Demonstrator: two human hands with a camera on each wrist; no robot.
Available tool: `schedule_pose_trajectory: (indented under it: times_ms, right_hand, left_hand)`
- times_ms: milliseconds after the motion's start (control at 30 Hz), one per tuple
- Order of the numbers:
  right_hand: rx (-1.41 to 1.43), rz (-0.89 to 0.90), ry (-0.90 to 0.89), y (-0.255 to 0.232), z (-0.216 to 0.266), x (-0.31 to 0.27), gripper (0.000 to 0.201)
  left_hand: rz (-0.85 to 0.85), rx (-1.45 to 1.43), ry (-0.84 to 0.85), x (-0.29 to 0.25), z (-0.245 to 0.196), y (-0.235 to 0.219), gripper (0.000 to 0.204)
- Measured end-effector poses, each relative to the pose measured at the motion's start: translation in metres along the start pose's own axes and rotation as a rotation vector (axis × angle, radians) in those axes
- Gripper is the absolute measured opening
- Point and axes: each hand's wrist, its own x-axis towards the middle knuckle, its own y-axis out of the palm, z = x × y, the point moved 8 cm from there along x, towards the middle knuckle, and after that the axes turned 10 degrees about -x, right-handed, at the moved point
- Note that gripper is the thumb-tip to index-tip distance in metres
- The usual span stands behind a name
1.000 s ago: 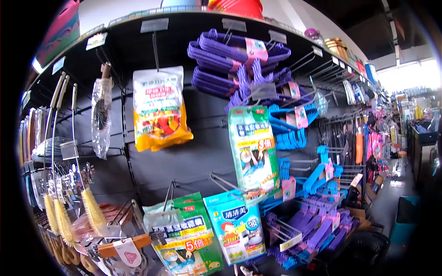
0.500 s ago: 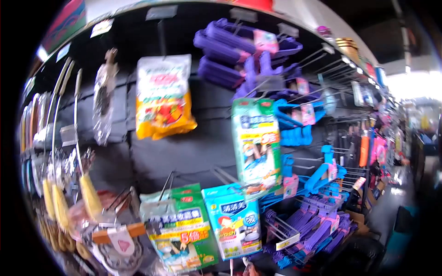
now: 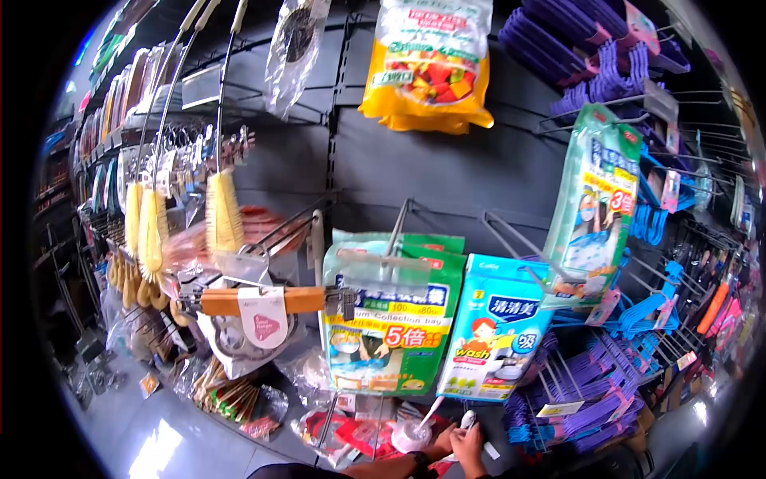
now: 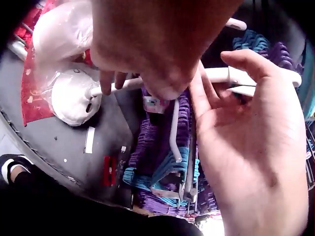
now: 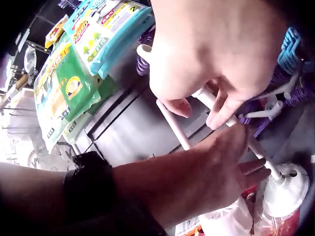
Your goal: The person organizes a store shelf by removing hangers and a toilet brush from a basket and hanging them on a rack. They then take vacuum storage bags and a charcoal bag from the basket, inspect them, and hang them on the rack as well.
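The person's left hand point(image 5: 221, 172), a dark band point(image 5: 88, 179) circling its wrist, is gripping a white stick point(image 5: 256, 148) near the disc point(image 5: 285, 194) at its end. The right hand point(image 5: 211, 54) is closing its fingers on the same stick, farther from the disc. Both hands are working low, below the blue pack point(image 3: 495, 339). Purple hangers point(image 3: 570, 391) are hanging to the right, green packs point(image 3: 391, 347) to the left, and yellow brushes point(image 3: 223, 215) farther left.
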Motion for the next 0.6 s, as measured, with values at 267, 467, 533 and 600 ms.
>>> schedule_pose_trajectory:
  times_ms: [267,467,533,600]
  right_hand:
    - [0.211,-0.073,0.012,0.000,-0.023,0.008,0.032]
    - [0.272,-0.054,0.007,-0.004,-0.001,0.014,0.027]
    - [0.221,-0.034,-0.003,-0.004,0.008,0.021,0.028]
    - [0.226,-0.049,-0.020,-0.002,0.011,0.028,0.028]
  left_hand:
    - [-0.264,-0.037,-0.026,-0.022,-0.070,-0.007,0.026]
    - [-0.299,-0.087,-0.121,-0.019,-0.077,-0.015,0.030]
    - [-0.276,-0.026,-0.088,0.001,-0.060,-0.020,0.031]
    - [-0.205,0.019,-0.147,0.014,-0.037,-0.019,0.041]
